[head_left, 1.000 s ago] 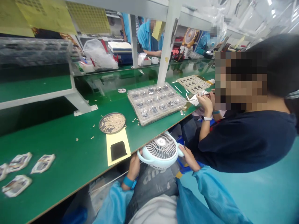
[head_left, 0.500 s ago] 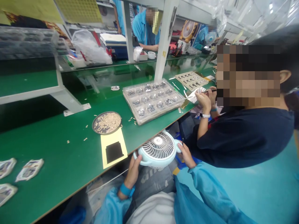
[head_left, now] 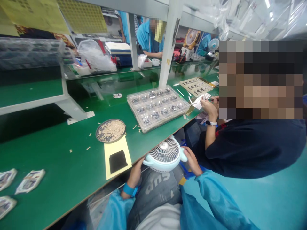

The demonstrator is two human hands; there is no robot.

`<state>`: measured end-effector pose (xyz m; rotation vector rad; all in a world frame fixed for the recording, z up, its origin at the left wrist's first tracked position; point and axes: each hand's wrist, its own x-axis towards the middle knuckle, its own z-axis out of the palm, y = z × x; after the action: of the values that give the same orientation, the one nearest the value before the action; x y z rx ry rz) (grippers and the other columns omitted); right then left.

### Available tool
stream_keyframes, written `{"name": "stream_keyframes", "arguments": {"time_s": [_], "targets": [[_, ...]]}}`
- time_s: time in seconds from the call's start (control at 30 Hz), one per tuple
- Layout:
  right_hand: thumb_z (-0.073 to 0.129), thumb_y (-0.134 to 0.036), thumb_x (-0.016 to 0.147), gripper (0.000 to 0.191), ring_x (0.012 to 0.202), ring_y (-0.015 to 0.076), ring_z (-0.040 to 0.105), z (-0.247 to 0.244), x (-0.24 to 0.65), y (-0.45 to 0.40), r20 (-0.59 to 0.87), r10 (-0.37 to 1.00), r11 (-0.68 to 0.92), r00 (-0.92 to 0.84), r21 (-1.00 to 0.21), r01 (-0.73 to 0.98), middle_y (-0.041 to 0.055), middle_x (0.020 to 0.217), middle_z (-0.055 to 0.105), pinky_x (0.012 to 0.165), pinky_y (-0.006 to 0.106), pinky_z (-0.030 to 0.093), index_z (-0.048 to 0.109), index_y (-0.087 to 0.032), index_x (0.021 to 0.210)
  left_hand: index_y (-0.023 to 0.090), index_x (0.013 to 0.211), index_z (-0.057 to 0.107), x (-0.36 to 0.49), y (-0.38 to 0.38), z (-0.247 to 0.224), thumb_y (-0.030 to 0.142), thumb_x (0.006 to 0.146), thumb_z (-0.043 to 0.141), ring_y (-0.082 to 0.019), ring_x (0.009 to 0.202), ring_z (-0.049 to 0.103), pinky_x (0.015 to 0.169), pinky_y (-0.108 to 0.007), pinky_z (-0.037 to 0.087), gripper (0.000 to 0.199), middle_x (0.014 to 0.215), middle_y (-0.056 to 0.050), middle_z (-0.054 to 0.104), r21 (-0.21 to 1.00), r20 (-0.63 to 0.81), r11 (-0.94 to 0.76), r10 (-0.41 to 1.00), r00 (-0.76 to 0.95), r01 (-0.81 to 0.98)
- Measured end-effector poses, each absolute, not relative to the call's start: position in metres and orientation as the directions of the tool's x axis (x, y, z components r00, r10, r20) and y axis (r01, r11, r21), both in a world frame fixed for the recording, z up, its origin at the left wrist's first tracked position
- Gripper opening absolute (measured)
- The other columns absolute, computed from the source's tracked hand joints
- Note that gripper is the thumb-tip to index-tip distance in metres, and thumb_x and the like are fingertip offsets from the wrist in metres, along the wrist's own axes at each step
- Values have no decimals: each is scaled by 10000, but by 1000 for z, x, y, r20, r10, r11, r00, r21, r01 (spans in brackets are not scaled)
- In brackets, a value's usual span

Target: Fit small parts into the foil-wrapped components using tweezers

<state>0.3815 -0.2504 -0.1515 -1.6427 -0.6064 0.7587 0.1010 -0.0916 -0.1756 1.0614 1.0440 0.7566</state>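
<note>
A light-blue portable fan [head_left: 165,153] with a white grille is held low against the table's front edge, above my lap. My right hand [head_left: 192,162] is closed around the rounded part at its right end. My left hand [head_left: 135,175] is beside the tip of the fan's left side arm, close under the table edge. Its fingers are mostly hidden, and I cannot tell whether it still grips the arm. Just left of the fan, a yellow sheet with a black square [head_left: 118,162] lies at the table edge, below a round dish of small tan and dark pieces [head_left: 111,130].
A clear compartment tray [head_left: 158,107] of small parts sits on the green table [head_left: 79,175]. Several whitish framed parts [head_left: 31,181] lie at left. A grey shelf post [head_left: 167,60] rises behind. At right a co-worker's arm [head_left: 211,132] reaches over the table beside a slotted board [head_left: 196,86].
My left hand has slid a little left and down along the fan's side arm, and its thumb no longer lies over the front. The view has shifted slightly.
</note>
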Motion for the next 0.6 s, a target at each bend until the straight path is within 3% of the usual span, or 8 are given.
{"name": "stream_keyframes", "arguments": {"time_s": [0.23, 0.6], "targets": [[606, -680, 866, 533, 637, 181, 568, -153, 375, -246, -172, 690, -168, 703, -983, -76, 53, 845, 702, 547, 292, 420, 711, -195, 1062, 164, 1317, 691, 112, -109, -133, 496, 908, 682, -287, 1486, 435, 1289, -421, 229, 527, 1427, -95, 650, 956, -266, 294, 859, 438, 4], [653, -705, 797, 579, 837, 262, 660, -155, 376, -246, -118, 636, -161, 763, -987, -18, 82, 913, 750, 684, 343, 514, 748, -202, 1067, 208, 1353, 658, 114, -110, -124, 503, 877, 714, -288, 1514, 388, 1303, -412, 180, 563, 1468, -73, 617, 965, -244, 263, 891, 383, 2]]}}
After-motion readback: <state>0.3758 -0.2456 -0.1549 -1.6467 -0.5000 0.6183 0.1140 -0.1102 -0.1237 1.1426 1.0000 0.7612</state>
